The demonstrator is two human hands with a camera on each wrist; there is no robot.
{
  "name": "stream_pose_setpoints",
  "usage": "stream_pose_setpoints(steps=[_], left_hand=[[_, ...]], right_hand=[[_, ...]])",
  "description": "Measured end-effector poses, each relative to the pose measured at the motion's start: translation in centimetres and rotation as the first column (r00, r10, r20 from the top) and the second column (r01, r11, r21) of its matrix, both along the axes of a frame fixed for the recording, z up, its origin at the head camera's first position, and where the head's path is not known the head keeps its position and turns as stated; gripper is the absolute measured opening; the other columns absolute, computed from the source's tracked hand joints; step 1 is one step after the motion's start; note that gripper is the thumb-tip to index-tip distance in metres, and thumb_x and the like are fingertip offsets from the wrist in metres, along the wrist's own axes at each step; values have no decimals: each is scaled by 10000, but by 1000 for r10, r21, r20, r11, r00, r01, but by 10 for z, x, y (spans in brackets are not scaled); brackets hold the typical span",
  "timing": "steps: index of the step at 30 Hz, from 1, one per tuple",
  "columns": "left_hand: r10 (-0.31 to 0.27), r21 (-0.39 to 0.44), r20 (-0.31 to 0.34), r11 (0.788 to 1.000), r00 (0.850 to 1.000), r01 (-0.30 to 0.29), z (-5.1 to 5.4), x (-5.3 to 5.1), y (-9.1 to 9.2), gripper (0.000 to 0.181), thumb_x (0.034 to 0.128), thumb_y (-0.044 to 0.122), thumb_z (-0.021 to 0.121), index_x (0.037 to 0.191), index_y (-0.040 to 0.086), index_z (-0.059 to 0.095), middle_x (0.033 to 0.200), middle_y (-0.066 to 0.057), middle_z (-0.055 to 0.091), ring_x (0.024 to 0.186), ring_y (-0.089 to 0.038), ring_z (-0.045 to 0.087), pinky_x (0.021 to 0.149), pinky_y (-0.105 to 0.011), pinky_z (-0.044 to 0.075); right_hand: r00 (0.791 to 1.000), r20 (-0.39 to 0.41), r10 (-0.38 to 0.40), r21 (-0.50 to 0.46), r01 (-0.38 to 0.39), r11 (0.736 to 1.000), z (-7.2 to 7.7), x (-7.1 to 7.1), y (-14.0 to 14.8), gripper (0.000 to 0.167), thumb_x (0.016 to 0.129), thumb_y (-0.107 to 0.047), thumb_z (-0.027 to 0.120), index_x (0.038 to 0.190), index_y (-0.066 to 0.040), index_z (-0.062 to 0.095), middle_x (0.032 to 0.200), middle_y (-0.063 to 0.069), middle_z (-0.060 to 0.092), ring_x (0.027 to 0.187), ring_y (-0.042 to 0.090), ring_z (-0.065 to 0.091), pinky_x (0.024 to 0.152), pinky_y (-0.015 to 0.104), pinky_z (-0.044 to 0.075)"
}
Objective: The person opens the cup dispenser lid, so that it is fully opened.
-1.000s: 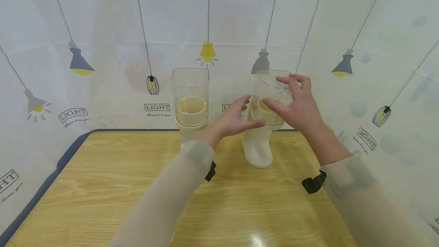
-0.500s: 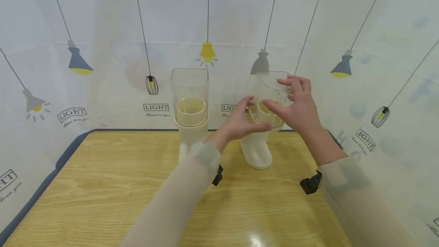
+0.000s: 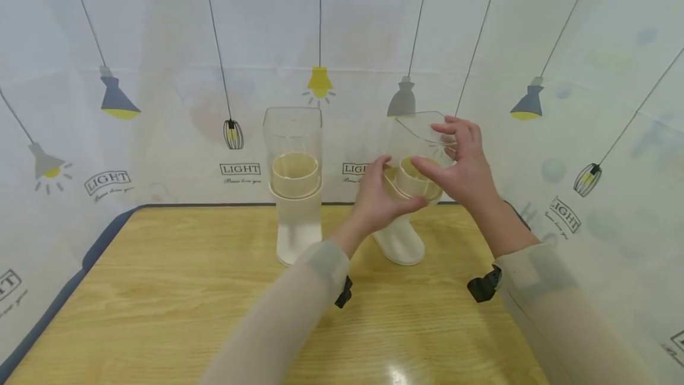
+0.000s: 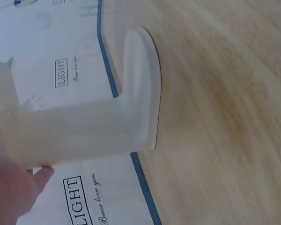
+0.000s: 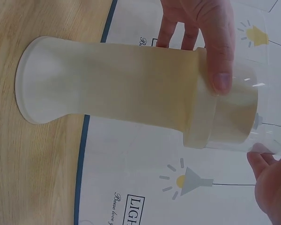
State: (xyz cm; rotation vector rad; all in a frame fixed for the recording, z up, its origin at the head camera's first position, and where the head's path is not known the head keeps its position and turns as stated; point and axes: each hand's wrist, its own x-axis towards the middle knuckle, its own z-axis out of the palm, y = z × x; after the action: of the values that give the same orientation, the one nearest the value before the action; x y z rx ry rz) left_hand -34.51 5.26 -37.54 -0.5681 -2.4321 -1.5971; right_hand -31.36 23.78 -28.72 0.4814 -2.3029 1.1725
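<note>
A cream boot-shaped stand is upright near the table's back edge, and a clear sleeve surrounds its inner ring. Wrapped round the stand's collar is the left hand, its thumb across the front. Higher up, the right hand holds the sleeve's right side between curved fingers and thumb. The sleeve's upper edge slopes down to the right. To the left is a second cream stand with a clear sleeve on top.
The wooden table has a dark blue edge. A white backdrop printed with lamps rises right behind both stands. Black straps with small devices are on both wrists.
The left hand has moved right and closed round the stand's collar. The right-hand clear sleeve has turned or tilted, its top edge now sloping, while the right hand has barely moved.
</note>
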Motion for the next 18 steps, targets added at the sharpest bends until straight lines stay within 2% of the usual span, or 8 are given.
stream_pose_setpoints(steps=[11, 18], left_hand=[[150, -33, -33, 988, 988, -151, -6, 16, 15, 1212, 745, 578, 993, 1681, 212, 315, 1618, -51, 466, 1479, -272, 461, 1187, -508, 505], [228, -23, -49, 973, 972, -229, -9, 26, 23, 1225, 736, 630, 980, 1669, 218, 302, 1618, -52, 449, 1482, -257, 439, 1193, -471, 510]], right_hand=[[996, 58, 74, -89, -69, 994, -4, 0, 4, 744, 902, -127, 882, 1508, -24, 463, 1782, 96, 239, 1552, 416, 421, 1303, 647, 349], [989, 138, 48, -122, -31, 992, -2, 3, 0, 802, 937, -286, 890, 1554, -114, 408, 1678, 103, 418, 1536, 406, 499, 1298, 589, 389]])
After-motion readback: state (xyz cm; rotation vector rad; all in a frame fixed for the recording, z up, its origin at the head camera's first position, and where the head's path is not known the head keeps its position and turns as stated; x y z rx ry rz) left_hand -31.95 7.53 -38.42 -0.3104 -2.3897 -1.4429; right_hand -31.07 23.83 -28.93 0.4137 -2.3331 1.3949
